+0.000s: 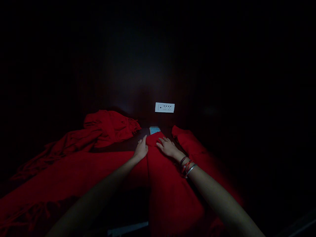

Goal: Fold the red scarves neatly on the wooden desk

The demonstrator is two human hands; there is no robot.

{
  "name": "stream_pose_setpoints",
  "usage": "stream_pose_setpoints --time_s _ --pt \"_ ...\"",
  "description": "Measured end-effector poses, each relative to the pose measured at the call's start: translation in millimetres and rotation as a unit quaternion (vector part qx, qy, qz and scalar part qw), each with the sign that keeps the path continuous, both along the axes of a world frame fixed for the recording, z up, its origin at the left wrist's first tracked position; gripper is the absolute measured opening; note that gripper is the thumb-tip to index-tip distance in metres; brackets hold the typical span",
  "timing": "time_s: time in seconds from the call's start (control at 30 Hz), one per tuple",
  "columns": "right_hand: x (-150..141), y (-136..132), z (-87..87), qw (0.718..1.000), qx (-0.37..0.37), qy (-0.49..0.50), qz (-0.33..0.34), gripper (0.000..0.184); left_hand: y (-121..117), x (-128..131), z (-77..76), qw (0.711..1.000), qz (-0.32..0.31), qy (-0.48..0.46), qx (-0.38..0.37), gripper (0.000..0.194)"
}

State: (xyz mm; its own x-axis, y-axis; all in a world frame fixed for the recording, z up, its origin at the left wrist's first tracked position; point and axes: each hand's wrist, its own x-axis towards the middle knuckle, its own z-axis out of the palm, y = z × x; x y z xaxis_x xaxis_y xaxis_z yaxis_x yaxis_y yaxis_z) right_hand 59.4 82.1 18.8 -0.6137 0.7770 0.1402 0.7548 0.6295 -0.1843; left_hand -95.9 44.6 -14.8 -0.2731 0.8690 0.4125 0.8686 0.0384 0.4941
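Note:
A long strip of red scarf [170, 184] runs from the front toward the wall, its far end folded over. My left hand [141, 148] holds the left edge of that far end, with the thumb pointing up. On the right side of the same end lies my right hand [168, 148], palm down, fingers spread on the cloth. Bracelets circle the right wrist. Beyond the fold sits a small notepad-like item [154, 130] with a light blue face, its near part covered by the scarf.
A crumpled red fringed scarf [108, 126] lies at the back left, with more red cloth [74, 171] spread before it. Another red length [190, 141] lies to the right. A white socket plate [164, 107] is on the dark wall. Much of the surroundings is too dark to make out.

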Motion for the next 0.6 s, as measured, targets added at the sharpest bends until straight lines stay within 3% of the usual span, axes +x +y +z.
stream_pose_setpoints --time_s 0.1,0.23,0.4,0.5,0.6 --pt "-0.3 -17.3 -9.1 0.998 -0.029 -0.05 0.035 0.061 7.3 -6.7 -1.1 1.0 -0.005 -0.012 -0.024 0.049" --pt "-0.9 -26.2 -23.5 0.998 0.008 -0.059 0.02 0.06 12.7 -7.7 -6.4 1.0 0.01 -0.016 -0.012 0.049" --pt "0.5 -28.6 -24.3 0.999 0.045 -0.03 0.007 0.051 -1.8 -8.3 -8.0 0.998 0.005 0.042 0.037 0.047" --pt "2.3 -29.4 -21.9 0.997 0.068 0.01 -0.023 0.045 -16.8 -12.0 -5.4 0.987 -0.068 0.127 0.068 0.044" --pt "5.2 -28.0 -19.9 0.995 0.073 0.027 -0.058 0.04 -24.4 -16.8 -5.0 0.973 -0.158 0.165 0.01 0.04"
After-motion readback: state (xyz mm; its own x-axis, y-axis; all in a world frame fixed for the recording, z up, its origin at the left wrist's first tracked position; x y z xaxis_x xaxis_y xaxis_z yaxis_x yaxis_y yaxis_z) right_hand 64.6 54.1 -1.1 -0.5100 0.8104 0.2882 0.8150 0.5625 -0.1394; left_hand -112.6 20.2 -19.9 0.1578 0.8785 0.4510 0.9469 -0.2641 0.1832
